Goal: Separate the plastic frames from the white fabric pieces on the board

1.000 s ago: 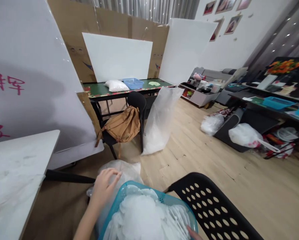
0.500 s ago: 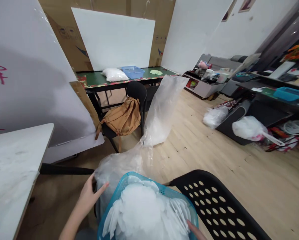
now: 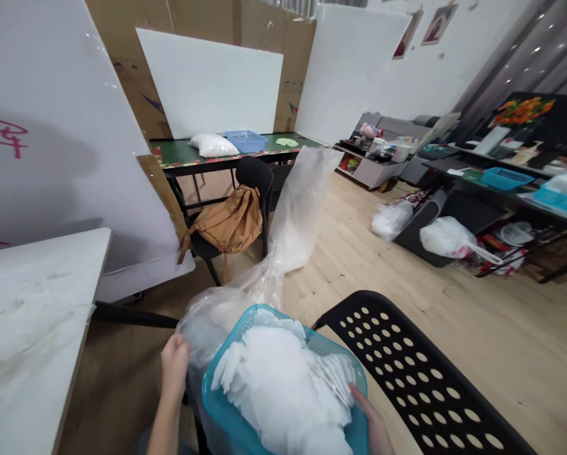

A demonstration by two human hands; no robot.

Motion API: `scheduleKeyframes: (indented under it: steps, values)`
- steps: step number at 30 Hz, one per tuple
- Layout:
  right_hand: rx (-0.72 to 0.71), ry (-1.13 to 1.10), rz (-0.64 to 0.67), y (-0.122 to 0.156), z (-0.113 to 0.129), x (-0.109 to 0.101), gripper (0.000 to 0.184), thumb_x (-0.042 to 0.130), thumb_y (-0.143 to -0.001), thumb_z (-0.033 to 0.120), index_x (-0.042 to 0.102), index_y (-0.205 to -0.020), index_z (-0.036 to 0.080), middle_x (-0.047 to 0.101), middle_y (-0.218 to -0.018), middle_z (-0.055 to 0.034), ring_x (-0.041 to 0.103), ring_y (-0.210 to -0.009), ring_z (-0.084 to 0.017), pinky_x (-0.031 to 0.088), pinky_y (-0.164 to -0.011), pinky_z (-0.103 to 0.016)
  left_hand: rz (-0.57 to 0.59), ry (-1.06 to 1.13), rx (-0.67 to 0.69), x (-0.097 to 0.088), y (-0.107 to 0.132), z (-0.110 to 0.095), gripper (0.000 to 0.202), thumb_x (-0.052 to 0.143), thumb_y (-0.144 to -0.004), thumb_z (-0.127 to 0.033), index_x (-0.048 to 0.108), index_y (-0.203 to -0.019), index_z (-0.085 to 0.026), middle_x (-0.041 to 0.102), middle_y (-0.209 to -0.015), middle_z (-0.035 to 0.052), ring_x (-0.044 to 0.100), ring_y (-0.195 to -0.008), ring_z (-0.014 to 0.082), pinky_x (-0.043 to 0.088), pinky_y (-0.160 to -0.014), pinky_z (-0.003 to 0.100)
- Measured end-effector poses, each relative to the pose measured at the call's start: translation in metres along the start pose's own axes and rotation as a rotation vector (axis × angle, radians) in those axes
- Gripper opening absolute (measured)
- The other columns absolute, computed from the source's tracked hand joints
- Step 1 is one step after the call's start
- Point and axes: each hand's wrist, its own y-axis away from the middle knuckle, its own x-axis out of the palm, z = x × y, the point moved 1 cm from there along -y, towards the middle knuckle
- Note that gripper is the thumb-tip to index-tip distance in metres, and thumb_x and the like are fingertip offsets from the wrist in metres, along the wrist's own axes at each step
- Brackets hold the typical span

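A teal plastic basket (image 3: 214, 395) sits low in front of me, heaped with flat white translucent pieces (image 3: 278, 379) whose exact kind I cannot tell. My right hand (image 3: 369, 414) grips the basket's right rim. My left hand (image 3: 174, 370) is closed against a transparent plastic bag (image 3: 208, 335) beside the basket's left rim. The bag passes under the basket and stretches across the floor towards a fuller part (image 3: 293, 227) that leans by a black chair. The basket's underside is hidden.
A black perforated chair seat (image 3: 406, 373) lies right of the basket, and a white marble-topped table (image 3: 32, 316) stands left. Farther off are a green table (image 3: 179, 155), a tan backpack (image 3: 226, 221) on the black chair (image 3: 252, 170), white bags on the wooden floor (image 3: 392, 220), and cluttered shelves.
My left hand has moved down and closed on the bag. The basket has shifted up and tilted, and the bag now stretches farther across the floor.
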Motion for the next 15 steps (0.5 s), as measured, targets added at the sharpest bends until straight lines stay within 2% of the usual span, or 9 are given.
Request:
scheduleKeyframes:
  steps: [2,4,8,12,15]
  values:
    - [0.080,-0.040,0.083,-0.004,-0.003,0.014,0.052,0.079,-0.055,0.052,0.074,-0.092,0.014,0.075,-0.100,-0.0125,0.057,-0.121,-0.036,0.044,-0.103,-0.047,-0.001,0.031,-0.004,-0.009,0.011,0.004,0.045,0.061,-0.084,-0.034,0.030,-0.055,-0.018,0.026,-0.053,-0.0078,0.028,-0.047,0.0065,0.025,-0.046,0.020]
    - [0.131,-0.070,0.150,-0.011,-0.007,0.027,0.054,0.074,-0.062,0.051,0.073,-0.100,0.012,0.074,-0.103,-0.0135,0.059,-0.118,-0.034,0.045,-0.101,-0.046,0.001,0.048,-0.008,-0.016,0.018,0.005,0.045,0.063,-0.072,-0.029,0.023,-0.054,-0.020,0.021,-0.053,-0.0075,0.024,-0.049,0.0070,0.021,-0.048,0.021]
    - [0.142,-0.076,0.196,-0.036,-0.011,0.051,0.048,0.065,-0.073,0.044,0.069,-0.111,0.013,0.073,-0.107,-0.0114,0.063,-0.112,-0.030,0.047,-0.098,-0.044,-0.021,0.095,-0.042,-0.025,0.033,0.006,0.036,0.055,-0.052,-0.030,0.019,-0.052,-0.023,0.020,-0.053,-0.0062,0.022,-0.052,0.0084,0.019,-0.049,0.022]
    - [0.124,0.026,0.196,-0.066,-0.010,0.084,0.044,0.052,-0.082,0.042,0.066,-0.111,0.012,0.075,-0.100,-0.0115,0.066,-0.106,-0.029,0.049,-0.094,-0.044,-0.022,0.126,-0.081,-0.024,0.054,0.007,0.032,0.051,-0.047,-0.035,0.021,-0.049,-0.024,0.020,-0.052,-0.0054,0.022,-0.052,0.0090,0.019,-0.049,0.022]
    - [0.057,0.096,0.267,-0.087,-0.002,0.113,0.044,0.047,-0.085,0.040,0.064,-0.114,0.012,0.074,-0.102,-0.0107,0.066,-0.106,-0.027,0.049,-0.094,-0.042,-0.021,0.146,-0.091,-0.022,0.062,0.003,0.030,0.052,-0.046,-0.036,0.025,-0.046,-0.023,0.021,-0.051,-0.0050,0.021,-0.053,0.0090,0.020,-0.050,0.022]
